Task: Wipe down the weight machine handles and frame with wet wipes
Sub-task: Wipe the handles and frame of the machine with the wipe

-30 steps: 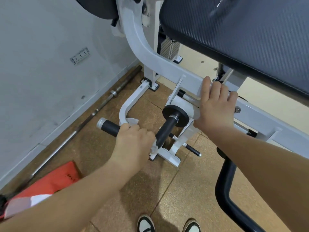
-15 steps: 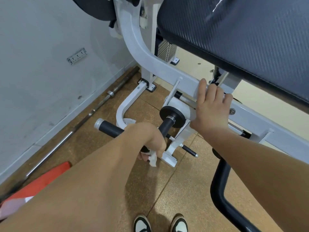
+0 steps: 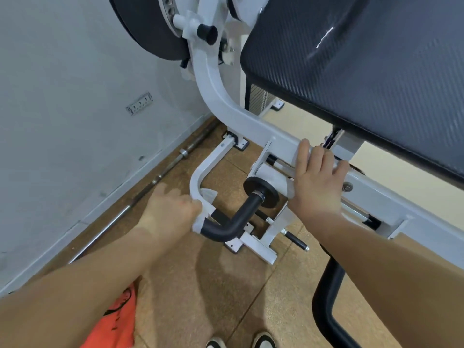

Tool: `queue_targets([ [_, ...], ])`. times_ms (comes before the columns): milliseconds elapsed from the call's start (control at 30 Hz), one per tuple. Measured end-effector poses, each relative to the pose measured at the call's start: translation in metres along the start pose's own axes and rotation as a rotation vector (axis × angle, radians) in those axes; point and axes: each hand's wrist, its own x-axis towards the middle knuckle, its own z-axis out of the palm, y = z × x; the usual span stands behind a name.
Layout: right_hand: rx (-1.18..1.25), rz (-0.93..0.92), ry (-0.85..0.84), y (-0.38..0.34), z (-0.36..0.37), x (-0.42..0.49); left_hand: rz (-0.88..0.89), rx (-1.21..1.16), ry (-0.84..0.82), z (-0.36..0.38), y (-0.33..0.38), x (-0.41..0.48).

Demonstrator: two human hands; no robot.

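One stroke nearly finishes the handle [image 3: 234,222]: left hand [image 3: 169,210], grip clamped on the wet wipe [image 3: 202,221], has slid from bend to end; right hand [image 3: 316,183] lies flat on the frame [image 3: 251,123].

A barbell [image 3: 150,184] lies on the brown floor [image 3: 200,285] along the grey wall [image 3: 62,96] with its socket strip [image 3: 139,106] — an orange item [image 3: 118,320] sits left of two shoes [image 3: 263,340].

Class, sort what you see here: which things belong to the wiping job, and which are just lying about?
Job: wet wipe, gripped by the left hand; black handle; white frame, where the right hand rests.
Lying about: barbell; orange object; wall socket.
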Motion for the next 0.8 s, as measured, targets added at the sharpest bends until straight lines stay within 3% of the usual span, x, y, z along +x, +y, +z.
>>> queue_targets([
  [67,0.006,0.001,-0.005,-0.001,0.001,0.000,0.037,0.033,-0.197,-0.012,-0.009,0.008],
  [167,0.004,0.012,-0.015,-0.003,0.004,0.004,0.127,0.037,-0.331,-0.026,-0.008,0.023],
  [300,0.007,0.019,-0.030,-0.005,0.005,0.005,0.157,-0.156,-0.973,-0.021,-0.020,0.065],
  [367,0.007,0.017,-0.029,-0.007,0.005,0.006,0.157,-0.231,-1.151,-0.018,-0.025,0.078],
  [433,0.000,0.038,-0.032,-0.008,0.005,0.006,0.186,-0.208,-1.078,-0.017,-0.024,0.076],
  [467,-0.002,0.044,-0.034,-0.009,0.006,0.006,0.200,-0.201,-0.942,-0.015,-0.023,0.070],
  [500,0.003,0.046,-0.035,-0.009,0.006,0.005,0.215,-0.191,-0.737,-0.013,-0.022,0.058],
  [567,0.027,0.048,-0.017,-0.008,0.004,0.004,0.290,-0.047,-0.113,0.006,-0.025,0.030],
  [633,0.045,0.049,-0.005,-0.008,-0.001,0.004,0.276,-0.008,0.264,0.026,-0.040,0.010],
  [700,0.040,0.062,-0.026,-0.010,-0.005,0.002,0.255,-0.042,0.255,0.033,-0.054,0.008],
  [800,0.018,0.076,-0.019,-0.011,-0.004,0.001,0.248,-0.095,-0.140,0.013,-0.058,0.022],
])
